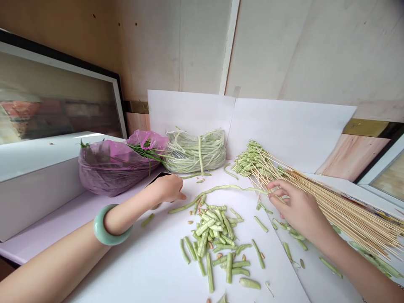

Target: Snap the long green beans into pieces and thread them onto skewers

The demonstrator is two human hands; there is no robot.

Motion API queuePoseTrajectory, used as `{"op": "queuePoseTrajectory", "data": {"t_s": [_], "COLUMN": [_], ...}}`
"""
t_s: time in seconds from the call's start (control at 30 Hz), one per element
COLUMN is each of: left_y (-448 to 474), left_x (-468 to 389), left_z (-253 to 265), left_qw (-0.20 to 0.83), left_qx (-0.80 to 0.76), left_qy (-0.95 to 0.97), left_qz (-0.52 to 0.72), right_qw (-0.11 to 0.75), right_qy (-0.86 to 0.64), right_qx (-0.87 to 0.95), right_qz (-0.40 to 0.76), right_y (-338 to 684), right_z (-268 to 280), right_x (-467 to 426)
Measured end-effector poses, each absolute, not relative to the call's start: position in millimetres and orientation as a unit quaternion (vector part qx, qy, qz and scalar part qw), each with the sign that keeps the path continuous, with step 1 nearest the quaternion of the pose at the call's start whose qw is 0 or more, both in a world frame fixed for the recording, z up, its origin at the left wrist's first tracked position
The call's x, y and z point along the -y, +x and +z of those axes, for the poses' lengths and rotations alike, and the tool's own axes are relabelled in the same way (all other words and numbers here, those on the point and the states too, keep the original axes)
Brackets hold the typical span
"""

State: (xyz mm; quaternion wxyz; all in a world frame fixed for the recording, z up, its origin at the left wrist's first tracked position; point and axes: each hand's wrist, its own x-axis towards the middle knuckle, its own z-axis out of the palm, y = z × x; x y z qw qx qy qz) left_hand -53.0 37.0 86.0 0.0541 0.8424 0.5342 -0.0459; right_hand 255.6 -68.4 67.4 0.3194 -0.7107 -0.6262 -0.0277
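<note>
My right hand (292, 202) pinches one end of a long green bean (221, 187), between thumb and fingers. That bean curves leftward across the white surface, its other end lying just right of my left hand (170, 188). My left hand is bent downward with curled fingers, its palm side hidden; whatever it may hold does not show. A dark flat object (157, 178) is partly covered behind it. In front of both hands lies a loose pile of cut bean pieces (214, 227), with small brownish beans scattered among them. A jade-green bangle (109, 225) circles my left wrist.
Behind stand a purple plastic bag (107, 168) with green stalks and a clear bag of long beans (197, 153). At right, many thin wooden skewers (341, 200) lie fanned out, several with bean pieces threaded at their far ends (252, 160). White panels (284, 130) lean against the wall.
</note>
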Motion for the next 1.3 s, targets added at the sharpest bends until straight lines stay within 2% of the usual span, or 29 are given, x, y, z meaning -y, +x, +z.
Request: {"op": "queuePoseTrajectory", "data": {"t_s": [0.33,0.57,0.7,0.87,0.93,1.03,1.13,1.3], "left_y": [-44,-43,-37,-28,-25,-22,-19,-14], "left_x": [-15,-15,-8,4,9,16,22,28], "left_z": [87,85,91,86,81,74,70,66], "left_qw": [0.099,0.141,0.254,0.630,0.720,0.779,0.814,0.837], "left_qx": [-0.439,-0.447,-0.401,-0.287,-0.235,-0.175,-0.152,-0.166], "left_qy": [0.891,0.883,0.880,0.717,0.648,0.598,0.555,0.516], "left_qz": [-0.065,-0.025,0.008,0.081,0.082,0.078,0.074,0.069], "right_qw": [0.240,0.202,0.218,0.280,0.277,0.271,0.307,0.331], "right_qy": [-0.744,-0.730,-0.682,-0.497,-0.446,-0.407,-0.395,-0.389], "right_qx": [0.614,0.629,0.665,0.803,0.841,0.870,0.866,0.856], "right_qz": [-0.111,-0.177,-0.213,-0.173,-0.135,-0.058,0.020,0.070], "right_y": [265,261,248,213,197,180,175,180], "right_z": [66,60,61,59,58,58,58,52], "right_x": [66,68,72,88,96,105,108,107]}}
